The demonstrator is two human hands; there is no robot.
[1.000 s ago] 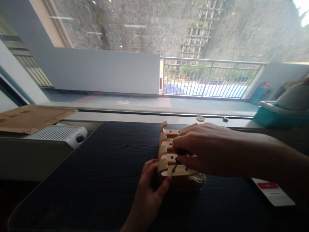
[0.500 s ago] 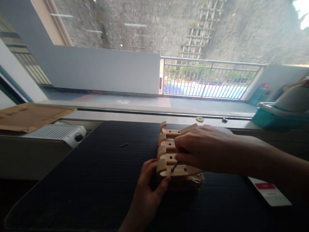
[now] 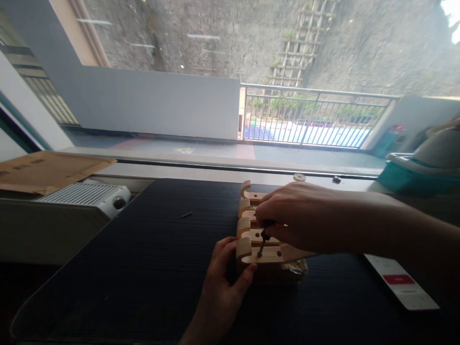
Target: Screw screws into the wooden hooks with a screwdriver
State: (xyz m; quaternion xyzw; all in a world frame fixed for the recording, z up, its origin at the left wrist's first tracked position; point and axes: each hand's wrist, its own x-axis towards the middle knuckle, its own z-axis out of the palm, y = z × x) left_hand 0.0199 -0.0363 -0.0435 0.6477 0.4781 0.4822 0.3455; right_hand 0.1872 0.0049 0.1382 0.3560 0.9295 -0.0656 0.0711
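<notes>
Several curved wooden hooks (image 3: pixel 271 253) lie side by side on a block partly wrapped in clear plastic (image 3: pixel 298 269). My left hand (image 3: pixel 224 278) grips the near hook's curled end, thumb in front and fingers behind. In my right hand (image 3: pixel 287 211) is a screwdriver (image 3: pixel 264 242), its handle mostly hidden by the fingers. The tip points down at the left hole of the nearest hook, where a screw head seems to sit. A second hole shows to its right. One loose screw (image 3: pixel 186 214) lies on the black table (image 3: pixel 143 268).
A white card with a red band (image 3: pixel 400 280) lies at the table's right. Beyond the table, the windowsill holds a roll of tape (image 3: pixel 299 177), a small dark object (image 3: pixel 336 179) and a teal basket (image 3: pixel 413 177). Left are a radiator (image 3: pixel 89 199) and a brown envelope (image 3: pixel 50 170).
My right hand has turned about the screwdriver, showing its handle less, then more. The tip stays at the same hole. My left hand keeps its hold on the hook.
</notes>
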